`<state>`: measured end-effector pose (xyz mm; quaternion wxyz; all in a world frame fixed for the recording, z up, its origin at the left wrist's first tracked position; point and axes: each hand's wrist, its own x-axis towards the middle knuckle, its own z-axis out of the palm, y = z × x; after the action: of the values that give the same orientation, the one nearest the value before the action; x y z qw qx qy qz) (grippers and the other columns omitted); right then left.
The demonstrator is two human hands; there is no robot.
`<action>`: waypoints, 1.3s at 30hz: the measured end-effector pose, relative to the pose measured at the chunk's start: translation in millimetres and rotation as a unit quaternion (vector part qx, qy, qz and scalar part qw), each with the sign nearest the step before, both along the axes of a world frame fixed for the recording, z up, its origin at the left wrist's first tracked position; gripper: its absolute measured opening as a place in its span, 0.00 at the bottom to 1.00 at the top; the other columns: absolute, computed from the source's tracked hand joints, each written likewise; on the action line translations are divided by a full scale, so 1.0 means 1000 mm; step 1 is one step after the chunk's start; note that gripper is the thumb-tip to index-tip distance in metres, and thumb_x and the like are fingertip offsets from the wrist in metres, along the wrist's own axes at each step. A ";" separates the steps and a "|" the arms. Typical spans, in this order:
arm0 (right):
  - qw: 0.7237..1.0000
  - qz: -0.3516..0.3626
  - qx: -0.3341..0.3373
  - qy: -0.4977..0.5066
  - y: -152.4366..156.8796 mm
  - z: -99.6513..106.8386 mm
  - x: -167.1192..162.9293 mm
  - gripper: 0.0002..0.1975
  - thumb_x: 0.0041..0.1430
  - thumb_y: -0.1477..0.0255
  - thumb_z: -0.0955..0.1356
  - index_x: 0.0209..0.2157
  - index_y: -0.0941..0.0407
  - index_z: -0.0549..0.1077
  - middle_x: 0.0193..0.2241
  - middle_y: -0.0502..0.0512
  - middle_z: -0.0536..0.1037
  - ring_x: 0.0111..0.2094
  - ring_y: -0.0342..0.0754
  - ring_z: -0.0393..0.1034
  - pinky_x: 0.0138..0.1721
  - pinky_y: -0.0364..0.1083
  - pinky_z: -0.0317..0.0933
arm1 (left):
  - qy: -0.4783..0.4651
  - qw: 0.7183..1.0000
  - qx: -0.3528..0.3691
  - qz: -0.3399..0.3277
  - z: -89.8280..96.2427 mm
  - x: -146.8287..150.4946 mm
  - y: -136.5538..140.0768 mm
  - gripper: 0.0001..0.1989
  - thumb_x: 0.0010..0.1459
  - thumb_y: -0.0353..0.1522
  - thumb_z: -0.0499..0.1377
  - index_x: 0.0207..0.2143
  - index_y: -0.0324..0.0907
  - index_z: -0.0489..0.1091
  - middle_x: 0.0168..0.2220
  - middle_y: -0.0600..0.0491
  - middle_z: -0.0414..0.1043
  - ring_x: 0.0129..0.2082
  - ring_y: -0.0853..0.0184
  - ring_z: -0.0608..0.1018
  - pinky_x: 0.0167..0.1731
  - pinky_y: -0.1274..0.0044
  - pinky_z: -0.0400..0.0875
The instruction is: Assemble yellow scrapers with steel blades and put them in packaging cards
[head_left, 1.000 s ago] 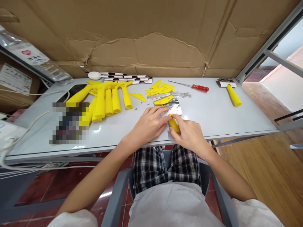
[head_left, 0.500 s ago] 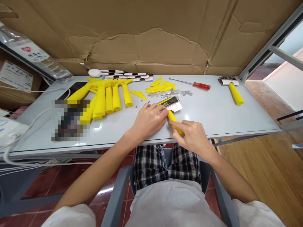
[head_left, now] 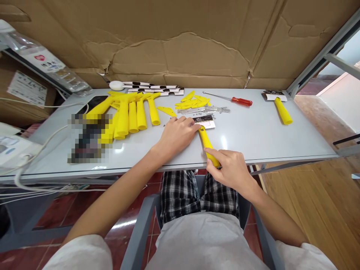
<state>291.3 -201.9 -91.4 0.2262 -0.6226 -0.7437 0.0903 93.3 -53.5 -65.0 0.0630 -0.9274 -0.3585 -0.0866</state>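
A yellow-handled scraper lies at the table's front edge, its head covered by a black-and-white card sleeve. My left hand is closed on the sleeve's left side, thumb at the top of the handle. Lower down, my right hand grips the handle's butt end. Beyond the sleeve are thin metal blades, tiny screws and several flat yellow plates. Whatever part of the head sits inside the sleeve is hidden.
Several yellow handles are piled at left beside a pixelated dark object. A red screwdriver lies at the back, near folded card sleeves. Another sleeved scraper rests at right. White cables run along the left side.
The scraper's handle now points more nearly straight toward me and its sleeve lies flatter. My right hand has slid slightly down the handle. My left hand still holds the sleeve end.
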 end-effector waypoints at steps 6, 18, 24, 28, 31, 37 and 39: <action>1.000 0.002 -0.008 -0.003 0.003 -0.003 -0.001 0.24 0.75 0.57 0.63 0.60 0.49 0.83 0.34 0.52 0.83 0.31 0.40 0.71 0.35 0.45 0.47 | -0.003 1.000 -0.010 0.012 0.004 0.005 0.003 0.21 0.75 0.27 0.53 0.58 0.44 0.84 0.51 0.38 0.84 0.52 0.44 0.83 0.49 0.57 0.73; 0.996 -0.049 0.073 -0.020 0.027 0.002 0.034 0.33 0.82 0.51 0.55 0.65 0.55 0.80 0.46 0.59 0.84 0.48 0.49 0.77 0.53 0.50 0.69 | -0.154 0.986 -0.011 0.065 -0.017 -0.027 -0.043 0.23 0.79 0.38 0.54 0.67 0.38 0.77 0.68 0.36 0.77 0.68 0.46 0.78 0.67 0.55 0.74; 0.992 -0.038 -0.013 -0.124 0.048 -0.011 0.046 0.40 0.81 0.53 0.52 0.79 0.64 0.61 0.79 0.60 0.56 0.82 0.60 0.52 0.84 0.65 0.53 | -0.099 0.983 -0.067 0.142 -0.035 -0.032 -0.058 0.31 0.81 0.44 0.47 0.75 0.38 0.68 0.80 0.37 0.61 0.81 0.44 0.64 0.77 0.47 0.61; 0.984 -0.034 -0.062 -0.164 0.048 -0.016 0.045 0.42 0.80 0.52 0.51 0.81 0.65 0.57 0.82 0.59 0.48 0.85 0.61 0.45 0.86 0.67 0.47 | -0.069 0.981 -0.077 0.164 -0.039 -0.032 -0.059 0.33 0.82 0.44 0.43 0.78 0.37 0.66 0.82 0.40 0.58 0.82 0.46 0.61 0.80 0.49 0.55; 0.981 -0.042 -0.069 -0.179 0.047 -0.015 0.043 0.41 0.80 0.52 0.51 0.81 0.64 0.57 0.82 0.58 0.46 0.86 0.59 0.42 0.87 0.66 0.44 | -0.060 0.980 -0.072 0.176 -0.038 -0.030 -0.061 0.34 0.81 0.45 0.45 0.79 0.37 0.64 0.83 0.41 0.55 0.83 0.47 0.59 0.81 0.51 0.54; 0.978 -0.054 -0.078 -0.184 0.046 -0.014 0.041 0.41 0.80 0.53 0.51 0.82 0.62 0.57 0.82 0.57 0.46 0.86 0.57 0.42 0.88 0.65 0.44 | -0.038 0.976 -0.071 0.205 -0.037 -0.027 -0.062 0.35 0.81 0.47 0.44 0.81 0.40 0.62 0.84 0.39 0.52 0.84 0.40 0.56 0.79 0.42 0.52; 0.980 -0.055 -0.077 -0.176 0.047 -0.013 0.042 0.40 0.80 0.54 0.53 0.81 0.62 0.59 0.82 0.58 0.48 0.85 0.58 0.43 0.87 0.65 0.44 | -0.035 0.976 -0.070 0.203 -0.038 -0.026 -0.062 0.36 0.81 0.47 0.44 0.81 0.40 0.62 0.84 0.39 0.52 0.84 0.40 0.56 0.79 0.42 0.52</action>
<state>333.4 -154.8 -104.2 0.0475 -0.6841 -0.7274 0.0241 66.8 -115.1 -102.7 0.0021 -0.8338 -0.5464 -0.0791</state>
